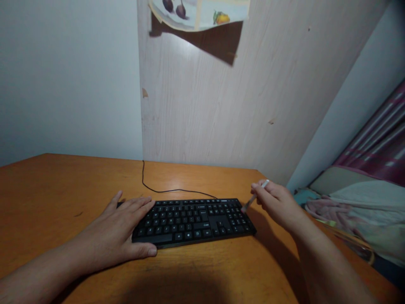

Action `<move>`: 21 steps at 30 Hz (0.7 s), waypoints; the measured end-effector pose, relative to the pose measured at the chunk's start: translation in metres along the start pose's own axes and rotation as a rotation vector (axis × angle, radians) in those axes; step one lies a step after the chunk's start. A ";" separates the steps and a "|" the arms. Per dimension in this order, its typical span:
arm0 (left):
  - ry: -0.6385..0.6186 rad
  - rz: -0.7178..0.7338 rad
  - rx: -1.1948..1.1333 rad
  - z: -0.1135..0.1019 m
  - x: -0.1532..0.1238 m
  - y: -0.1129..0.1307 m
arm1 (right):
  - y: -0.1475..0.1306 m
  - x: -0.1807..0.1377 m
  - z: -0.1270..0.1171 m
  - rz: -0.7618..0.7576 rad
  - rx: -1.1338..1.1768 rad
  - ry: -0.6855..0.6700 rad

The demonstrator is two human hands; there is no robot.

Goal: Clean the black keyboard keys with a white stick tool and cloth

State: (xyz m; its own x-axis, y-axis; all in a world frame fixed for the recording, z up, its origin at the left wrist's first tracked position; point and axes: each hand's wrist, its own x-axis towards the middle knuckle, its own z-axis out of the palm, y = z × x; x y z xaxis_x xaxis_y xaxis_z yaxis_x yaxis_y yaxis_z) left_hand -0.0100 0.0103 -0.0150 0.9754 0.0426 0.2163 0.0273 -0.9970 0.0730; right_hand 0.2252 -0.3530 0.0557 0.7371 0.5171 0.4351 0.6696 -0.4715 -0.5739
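A black keyboard [186,219] lies on the wooden desk, its keys facing up. My left hand [118,228] spans its left end from above, thumb along the near edge and the spread fingers reaching to the far edge. Beneath that palm the leftmost keys are hidden. Between the thumb and fingers of my right hand [274,200] is a slim, light-handled small brush [253,198], slanted down to the left. Its tip meets the number keys at the keyboard's right end; the bristles are too small to make out clearly.
A thin black cable [177,190] runs from the keyboard's back across the desk [202,274] to the wall panel [205,105]. A picture sheet [199,14] hangs above. To the right, beyond the desk edge, are a bed with crumpled bedding [354,202] and a purple curtain [376,135].
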 end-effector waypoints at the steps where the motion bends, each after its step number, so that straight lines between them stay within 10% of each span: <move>1: 0.006 0.001 -0.003 0.000 0.000 0.000 | 0.005 0.002 0.003 -0.004 0.004 0.016; 21: 0.042 0.016 -0.019 -0.002 -0.002 0.002 | -0.010 -0.007 -0.011 -0.019 -0.113 -0.373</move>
State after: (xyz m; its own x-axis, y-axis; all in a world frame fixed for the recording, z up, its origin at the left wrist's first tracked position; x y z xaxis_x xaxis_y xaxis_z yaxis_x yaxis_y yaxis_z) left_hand -0.0123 0.0088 -0.0135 0.9657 0.0293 0.2579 0.0069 -0.9962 0.0872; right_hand 0.2146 -0.3598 0.0659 0.6548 0.7407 0.1505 0.7038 -0.5249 -0.4788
